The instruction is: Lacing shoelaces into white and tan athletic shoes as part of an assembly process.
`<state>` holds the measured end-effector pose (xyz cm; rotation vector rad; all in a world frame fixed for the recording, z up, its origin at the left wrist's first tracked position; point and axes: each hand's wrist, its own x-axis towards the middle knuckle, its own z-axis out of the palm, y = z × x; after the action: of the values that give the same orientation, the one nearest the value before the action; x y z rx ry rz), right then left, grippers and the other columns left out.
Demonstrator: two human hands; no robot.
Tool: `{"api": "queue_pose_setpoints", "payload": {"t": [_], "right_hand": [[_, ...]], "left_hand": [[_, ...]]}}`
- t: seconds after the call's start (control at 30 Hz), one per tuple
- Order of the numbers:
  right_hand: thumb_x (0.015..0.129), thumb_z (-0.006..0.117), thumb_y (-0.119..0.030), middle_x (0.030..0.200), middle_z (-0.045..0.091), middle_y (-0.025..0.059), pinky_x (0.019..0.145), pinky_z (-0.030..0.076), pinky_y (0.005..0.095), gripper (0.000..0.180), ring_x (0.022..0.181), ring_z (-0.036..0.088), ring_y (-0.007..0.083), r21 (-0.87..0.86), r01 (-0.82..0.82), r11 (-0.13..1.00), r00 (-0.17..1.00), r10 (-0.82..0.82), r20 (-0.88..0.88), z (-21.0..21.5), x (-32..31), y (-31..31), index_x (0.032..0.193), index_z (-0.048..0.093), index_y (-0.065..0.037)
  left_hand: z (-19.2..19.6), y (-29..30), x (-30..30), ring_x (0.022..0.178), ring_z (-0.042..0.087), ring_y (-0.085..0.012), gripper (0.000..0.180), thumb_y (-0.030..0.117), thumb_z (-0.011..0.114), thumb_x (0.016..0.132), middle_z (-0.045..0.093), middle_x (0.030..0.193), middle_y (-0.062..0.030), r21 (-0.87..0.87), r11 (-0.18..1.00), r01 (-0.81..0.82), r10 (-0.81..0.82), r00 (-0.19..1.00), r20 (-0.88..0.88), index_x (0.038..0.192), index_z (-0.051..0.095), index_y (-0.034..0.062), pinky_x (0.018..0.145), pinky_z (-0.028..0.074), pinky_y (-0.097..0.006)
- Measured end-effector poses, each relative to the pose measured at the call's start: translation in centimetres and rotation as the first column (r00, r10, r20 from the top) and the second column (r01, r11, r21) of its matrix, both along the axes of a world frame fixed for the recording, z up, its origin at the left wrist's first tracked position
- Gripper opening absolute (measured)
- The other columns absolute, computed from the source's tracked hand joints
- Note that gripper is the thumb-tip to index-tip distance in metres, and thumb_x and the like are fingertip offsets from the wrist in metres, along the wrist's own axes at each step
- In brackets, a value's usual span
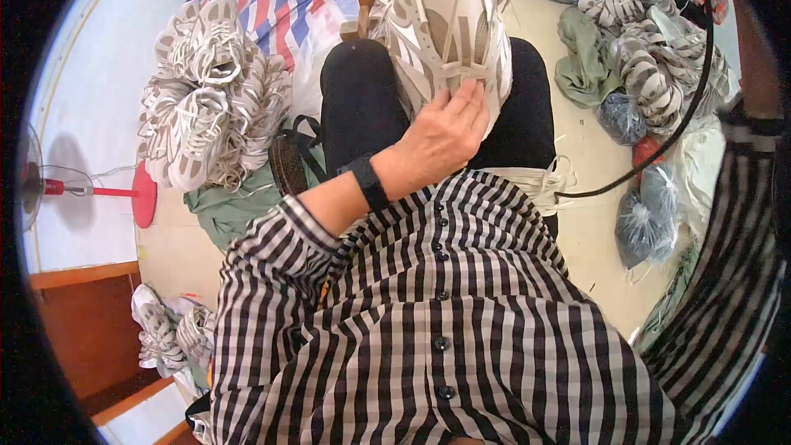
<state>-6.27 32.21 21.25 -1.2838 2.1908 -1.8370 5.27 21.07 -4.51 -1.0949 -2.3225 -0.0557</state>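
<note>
A beige and white sneaker upper (449, 33) stands between my knees, its tongue area facing me. White laces (470, 49) cross its front, and one strand runs up past the top edge of the view. My left hand (449, 128), with a black band on the wrist, lies over the near end of the upper. Its fingers are pressed together and closed on the material just below the lowest lace crossing. At the right edge my right sleeve (733, 214) reaches upward; the hand itself is out of view. A bundle of white laces (531, 185) lies by my right thigh.
Bundled shoe uppers (210, 91) are heaped at the left, with more (651, 74) at the far right. Clear bags (647, 218) of dark items lie on the right floor. A red-based fan (144, 194) stands at left. A black cable (659, 148) arcs across the right.
</note>
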Motion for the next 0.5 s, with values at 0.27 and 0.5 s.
{"api": "queue_pose_setpoints", "payload": {"t": [0.27, 0.5], "right_hand": [[0.096, 0.042, -0.018, 0.057, 0.048, -0.0031, 0.052, 0.041, 0.0236, 0.024, 0.048, 0.042, 0.0068, 0.028, -0.013, 1.0, 0.999, 0.014, -0.031, 0.4, 0.6, 0.4, 0.078, 0.054, -0.006], [0.096, 0.044, -0.019, 0.056, 0.048, -0.0041, 0.052, 0.042, 0.0227, 0.023, 0.048, 0.042, 0.0055, 0.034, -0.035, 0.999, 0.997, 0.037, -0.063, 1.7, 0.8, 0.5, 0.08, 0.054, -0.007]], "left_hand": [[-0.3, 0.6, -0.2, 0.111, 0.052, -0.0343, 0.032, 0.014, 0.052, 0.076, 0.056, 0.114, -0.0249, -0.108, 0.994, -0.022, 0.018, 0.999, -0.041, 0.099, 0.058, -0.0075, 0.082, 0.049, -0.041], [-0.6, 0.6, -0.4, 0.113, 0.049, -0.0341, 0.032, 0.014, 0.052, 0.075, 0.056, 0.11, -0.0233, -0.133, 0.991, -0.029, 0.023, 0.999, -0.048, 0.098, 0.057, -0.0075, 0.082, 0.047, -0.04]]}}
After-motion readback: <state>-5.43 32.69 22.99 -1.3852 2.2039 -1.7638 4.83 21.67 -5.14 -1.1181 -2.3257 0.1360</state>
